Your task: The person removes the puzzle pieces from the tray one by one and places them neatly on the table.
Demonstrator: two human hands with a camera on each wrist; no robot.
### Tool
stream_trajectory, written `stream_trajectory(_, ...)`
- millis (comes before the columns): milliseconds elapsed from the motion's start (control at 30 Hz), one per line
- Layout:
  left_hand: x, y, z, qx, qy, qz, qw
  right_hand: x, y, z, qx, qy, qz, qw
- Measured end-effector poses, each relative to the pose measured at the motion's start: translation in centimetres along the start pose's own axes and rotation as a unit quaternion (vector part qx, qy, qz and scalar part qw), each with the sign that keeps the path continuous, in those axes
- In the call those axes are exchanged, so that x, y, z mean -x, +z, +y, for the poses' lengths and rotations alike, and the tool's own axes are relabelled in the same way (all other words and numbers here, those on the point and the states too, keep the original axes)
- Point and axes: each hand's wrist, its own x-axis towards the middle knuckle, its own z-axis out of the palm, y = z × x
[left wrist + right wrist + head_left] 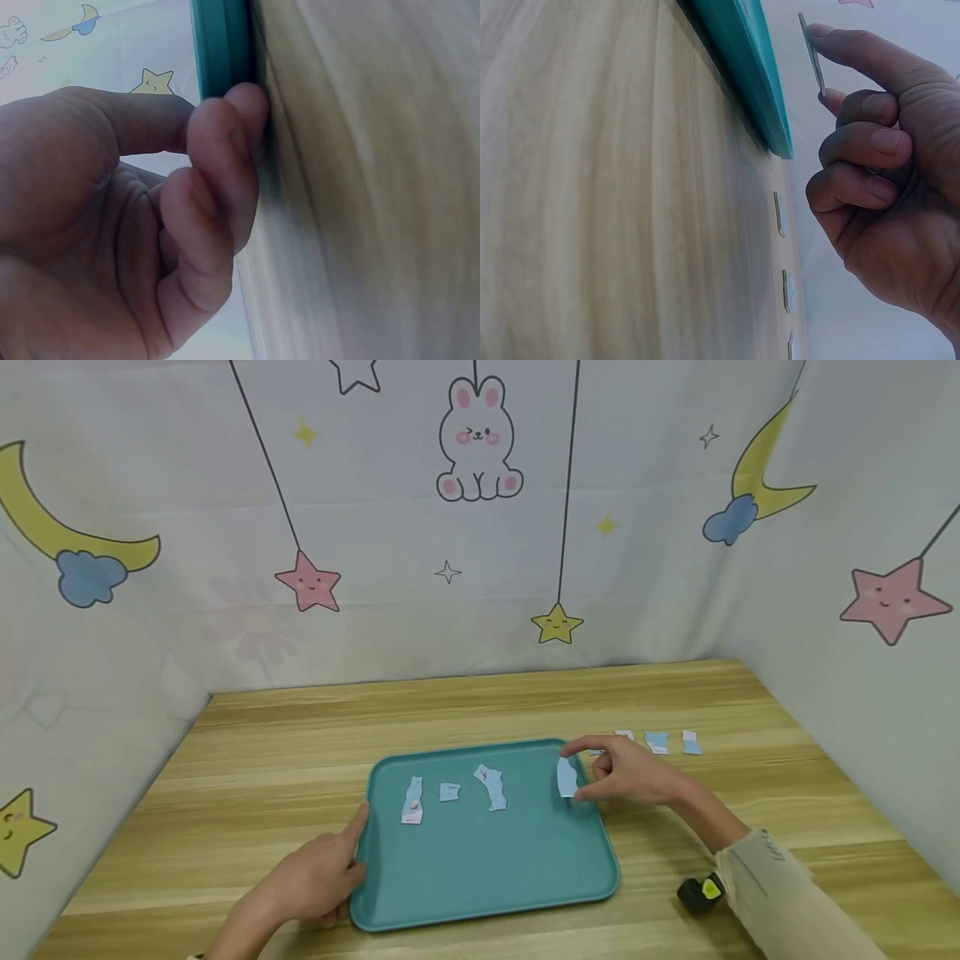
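Observation:
My left hand [318,870] grips the left rim of a teal tray [480,872], its fingers curled at the edge in the left wrist view. Over the tray's right edge, my right hand [632,770] pinches a pale blue puzzle piece [567,778] between thumb and forefinger. The right wrist view shows that piece [813,57] edge-on, thin and raised above the tray, the other fingers curled in. Inside the tray lie a tall piece [412,802], a small squarish piece [449,792] and a curved piece [492,788], all light blue with irregular edges.
Several more pieces lie in a row behind the tray's right side, among them a blue-and-white one [657,742] and another [691,742]; my right hand partly covers the row. A wooden table [285,743] carries everything, with a patterned white curtain [390,635] behind.

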Motion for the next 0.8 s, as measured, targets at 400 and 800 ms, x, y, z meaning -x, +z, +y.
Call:
stream_trajectory(400, 0.3, -0.1, 0.6, 0.005, -0.012, 0.003, 0.9999, 2.0, -0.9, 1.1, 0.008, -0.015, 0.014, 1.000)
stream_trajectory(800, 0.3, -0.1, 0.6, 0.001, -0.014, 0.002, 0.9999, 3.6, -2.3, 2.4, -0.003, -0.005, 0.016, 1.000)
